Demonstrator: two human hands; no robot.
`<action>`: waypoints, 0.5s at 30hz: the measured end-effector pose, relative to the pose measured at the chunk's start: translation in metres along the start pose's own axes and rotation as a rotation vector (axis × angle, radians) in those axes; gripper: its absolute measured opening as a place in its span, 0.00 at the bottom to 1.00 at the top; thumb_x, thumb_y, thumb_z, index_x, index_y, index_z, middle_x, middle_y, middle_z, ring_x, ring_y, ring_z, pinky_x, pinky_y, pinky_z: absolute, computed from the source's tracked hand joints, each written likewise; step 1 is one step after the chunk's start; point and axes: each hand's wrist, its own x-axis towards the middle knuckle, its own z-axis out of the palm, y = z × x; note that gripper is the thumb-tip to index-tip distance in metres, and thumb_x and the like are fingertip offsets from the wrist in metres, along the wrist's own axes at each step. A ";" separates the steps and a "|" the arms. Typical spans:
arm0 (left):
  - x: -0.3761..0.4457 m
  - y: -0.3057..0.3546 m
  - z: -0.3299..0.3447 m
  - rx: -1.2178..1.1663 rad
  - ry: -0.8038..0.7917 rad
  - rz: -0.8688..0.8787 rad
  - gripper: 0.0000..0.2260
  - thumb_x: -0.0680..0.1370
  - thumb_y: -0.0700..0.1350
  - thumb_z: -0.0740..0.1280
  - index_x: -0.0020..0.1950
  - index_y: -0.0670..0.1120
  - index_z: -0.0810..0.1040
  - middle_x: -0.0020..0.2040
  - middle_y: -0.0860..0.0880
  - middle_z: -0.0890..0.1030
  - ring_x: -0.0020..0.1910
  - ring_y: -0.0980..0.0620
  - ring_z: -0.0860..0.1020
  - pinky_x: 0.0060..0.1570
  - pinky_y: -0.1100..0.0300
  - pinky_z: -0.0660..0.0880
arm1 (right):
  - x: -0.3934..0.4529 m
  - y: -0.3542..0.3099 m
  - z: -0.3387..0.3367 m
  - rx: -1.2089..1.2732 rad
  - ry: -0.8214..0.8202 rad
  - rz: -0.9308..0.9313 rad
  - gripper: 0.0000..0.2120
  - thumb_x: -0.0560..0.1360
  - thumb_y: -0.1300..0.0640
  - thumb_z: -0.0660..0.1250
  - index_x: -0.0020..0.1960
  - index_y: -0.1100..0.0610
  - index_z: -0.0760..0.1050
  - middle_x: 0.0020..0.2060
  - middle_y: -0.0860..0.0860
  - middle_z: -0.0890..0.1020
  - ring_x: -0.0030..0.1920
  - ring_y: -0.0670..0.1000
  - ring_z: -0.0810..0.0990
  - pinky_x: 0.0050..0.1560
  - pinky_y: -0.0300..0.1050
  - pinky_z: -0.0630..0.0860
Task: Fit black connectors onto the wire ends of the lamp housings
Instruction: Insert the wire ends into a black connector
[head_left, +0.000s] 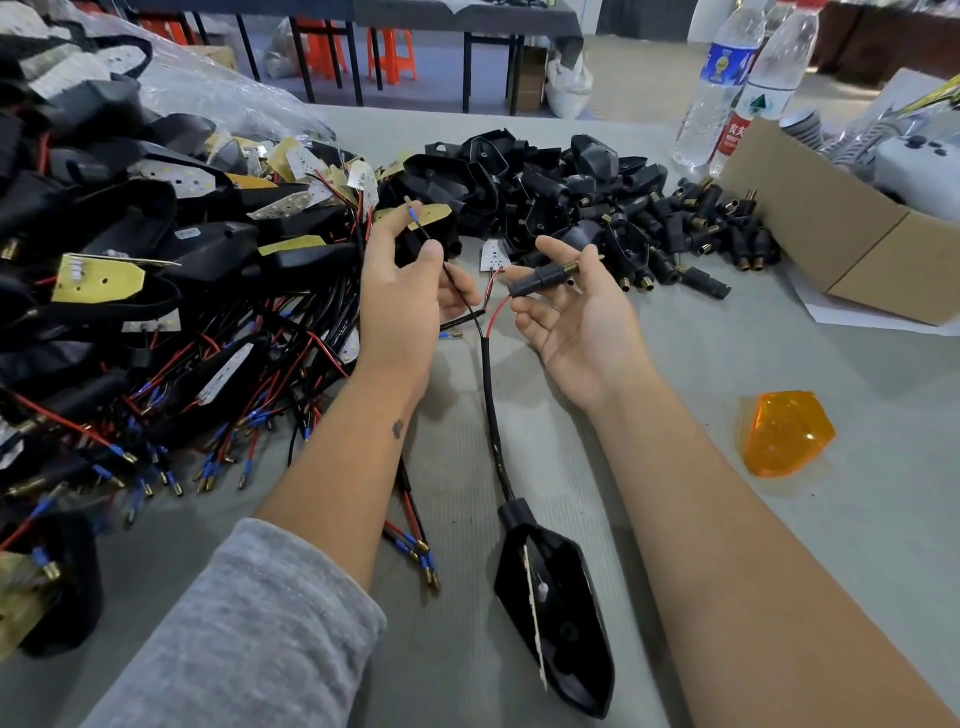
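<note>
Presently: one connector seated on the red lead, black lead unfitted — risk of mis-threading.

Left hand (402, 291) pinches the black wire (434, 249) between thumb and fingers, its blue-sleeved terminal (414, 212) standing clear above. Right hand (576, 312) lies palm-up, fingertips nipping the black connector (545, 276), into which the red wire (496, 312) runs. Both leads descend through a sleeved cable (491, 410) to the lamp housing (558, 613) lying on the table (675, 364) between the forearms. Judged hazards: the housing's weight drags the cable and may pull the red lead out; the light fingertip hold may drop the connector — loose connectors (717, 234) and the finished pile (156, 291) lie near, inviting tangles.
</note>
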 end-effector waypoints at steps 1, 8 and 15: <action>0.000 -0.001 0.000 0.023 -0.017 0.010 0.14 0.82 0.38 0.55 0.59 0.56 0.71 0.29 0.51 0.79 0.30 0.53 0.79 0.35 0.62 0.78 | 0.000 0.000 0.000 0.002 0.007 0.002 0.20 0.85 0.47 0.48 0.61 0.54 0.74 0.50 0.60 0.81 0.32 0.49 0.78 0.38 0.39 0.75; 0.002 -0.009 0.000 0.341 -0.047 0.075 0.13 0.80 0.36 0.58 0.51 0.53 0.77 0.42 0.49 0.79 0.29 0.61 0.76 0.29 0.70 0.69 | 0.001 0.001 0.000 -0.016 0.027 0.002 0.19 0.85 0.47 0.48 0.61 0.54 0.75 0.49 0.59 0.81 0.33 0.48 0.78 0.39 0.39 0.76; 0.001 -0.012 0.002 0.373 -0.106 0.061 0.11 0.80 0.40 0.61 0.51 0.52 0.82 0.37 0.45 0.76 0.36 0.51 0.71 0.36 0.58 0.68 | 0.003 0.000 -0.002 0.028 0.035 0.009 0.19 0.85 0.47 0.49 0.56 0.55 0.76 0.46 0.58 0.81 0.37 0.50 0.81 0.43 0.40 0.80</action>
